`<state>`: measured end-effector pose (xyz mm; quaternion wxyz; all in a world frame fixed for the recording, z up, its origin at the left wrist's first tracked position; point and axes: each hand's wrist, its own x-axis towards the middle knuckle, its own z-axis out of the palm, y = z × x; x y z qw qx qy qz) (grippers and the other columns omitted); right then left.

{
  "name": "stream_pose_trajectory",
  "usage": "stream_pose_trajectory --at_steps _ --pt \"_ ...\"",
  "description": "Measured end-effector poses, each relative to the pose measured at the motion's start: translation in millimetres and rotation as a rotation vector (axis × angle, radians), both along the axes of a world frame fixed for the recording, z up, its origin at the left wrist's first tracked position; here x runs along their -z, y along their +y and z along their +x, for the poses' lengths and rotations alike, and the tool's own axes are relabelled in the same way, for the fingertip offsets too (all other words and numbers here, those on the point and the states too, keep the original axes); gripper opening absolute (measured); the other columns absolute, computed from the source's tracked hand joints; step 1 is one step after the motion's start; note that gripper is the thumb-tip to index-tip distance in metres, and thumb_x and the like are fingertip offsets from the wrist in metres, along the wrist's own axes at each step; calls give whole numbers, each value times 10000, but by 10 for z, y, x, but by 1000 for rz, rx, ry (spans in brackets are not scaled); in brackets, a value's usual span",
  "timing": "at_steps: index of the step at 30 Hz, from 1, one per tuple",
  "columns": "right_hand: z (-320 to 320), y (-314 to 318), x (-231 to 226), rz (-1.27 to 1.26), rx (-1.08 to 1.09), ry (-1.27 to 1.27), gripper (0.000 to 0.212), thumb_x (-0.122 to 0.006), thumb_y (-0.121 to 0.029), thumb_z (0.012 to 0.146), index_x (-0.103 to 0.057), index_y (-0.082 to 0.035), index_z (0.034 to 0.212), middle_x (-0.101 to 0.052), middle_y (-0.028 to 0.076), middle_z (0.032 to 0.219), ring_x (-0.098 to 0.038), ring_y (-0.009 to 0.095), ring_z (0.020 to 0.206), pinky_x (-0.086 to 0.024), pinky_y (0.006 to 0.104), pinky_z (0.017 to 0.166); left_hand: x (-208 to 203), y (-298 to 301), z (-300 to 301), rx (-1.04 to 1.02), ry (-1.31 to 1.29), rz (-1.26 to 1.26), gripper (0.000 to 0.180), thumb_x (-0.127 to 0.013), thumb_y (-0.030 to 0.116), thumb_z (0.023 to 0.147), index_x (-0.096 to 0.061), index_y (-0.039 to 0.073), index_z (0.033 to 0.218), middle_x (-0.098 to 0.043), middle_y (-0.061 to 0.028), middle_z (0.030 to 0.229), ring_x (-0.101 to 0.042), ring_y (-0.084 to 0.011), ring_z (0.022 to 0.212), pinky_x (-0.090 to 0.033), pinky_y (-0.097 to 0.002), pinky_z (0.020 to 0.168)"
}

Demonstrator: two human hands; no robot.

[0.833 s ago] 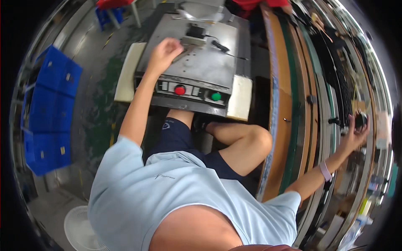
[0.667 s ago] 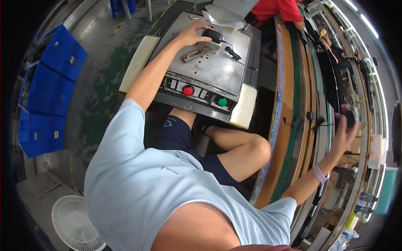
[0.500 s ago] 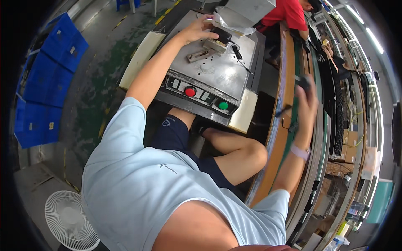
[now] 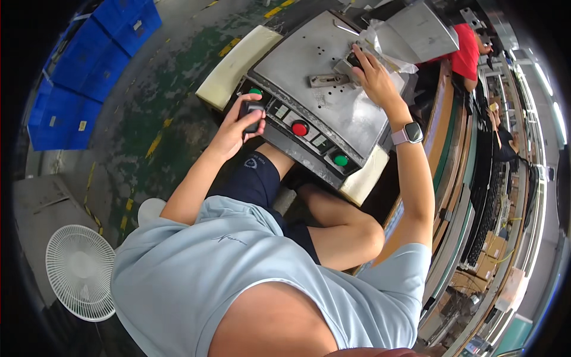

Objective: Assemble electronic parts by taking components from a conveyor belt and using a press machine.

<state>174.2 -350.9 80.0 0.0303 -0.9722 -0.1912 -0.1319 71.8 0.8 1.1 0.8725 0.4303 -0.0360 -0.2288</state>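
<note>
In my left hand [image 4: 235, 128] is a black power adapter [image 4: 252, 114], a small block gripped between thumb and fingers. That hand hovers at the machine's front left corner, close to a green button [image 4: 255, 93]. My right hand [image 4: 376, 80] reaches over the metal machine plate [image 4: 291, 53], its fingers closed around a dark block [image 4: 354, 60] at the fixture. Most of that block is hidden by the fingers. Beside it, a slotted metal clamp bar [image 4: 328, 80] lies fixed on the plate.
A red button [image 4: 300, 128] and a second green button [image 4: 341, 160] sit on the front panel. A metal housing [image 4: 423, 30] with clear plastic sheet rises behind the fixture. At right runs a conveyor line [image 4: 443, 154]; a person in red [image 4: 465, 56] works beyond. Blue bins [image 4: 77, 80] stand left.
My left hand has drawn back from the fixture toward me, holding the adapter. My right hand has swung from the conveyor side onto the fixture. The view has shifted.
</note>
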Motion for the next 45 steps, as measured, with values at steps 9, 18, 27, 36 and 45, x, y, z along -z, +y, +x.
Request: stream_pose_trajectory --at_steps 9,18,27,36,45 --pt "-1806 405 79 -364 293 406 1182 -853 -392 602 -174 -130 1533 -222 198 1550 -264 373 1418 -370 583 1024 136 -157 136 -224 -626 654 394 -670 -14 792 -529 91 1145 -624 -62 896 -598 -175 806 -469 -275 784" --pt "-2119 664 -293 1568 -122 749 359 -640 -122 914 -482 -15 1218 -627 64 902 -591 156 753 -478 261 678 -1093 -1219 -419 389 -407 160 541 -465 319 977 -346 73 1443 -399 -167 1402 -467 -254 1201 -337 -398 1056" --pt "-4284 -2309 -1258 217 1293 -329 409 -673 -318 870 -561 -33 1141 -676 175 910 -642 303 762 -505 388 696 -290 -787 -570 678 -502 398 599 -353 443 1015 -322 39 1456 -475 -126 1374 -465 -208 1223 -350 -318 1005" --pt "-4883 -3263 -396 -105 1777 -208 405 -594 -285 805 -670 88 943 -662 268 1026 -642 465 888 -534 498 783 -40 -457 -602 664 -370 578 503 -397 387 1013 -419 49 1386 -527 -115 1315 -512 -186 1152 -381 -288 960" --pt "-3786 -3495 40 -170 1362 -76 618 -793 -445 695 -640 37 1050 -644 225 936 -621 412 873 -509 451 832 -647 -1018 -170 557 -643 396 369 -551 67 924 -500 25 1287 -581 -113 1222 -568 -162 1036 -464 -298 897"
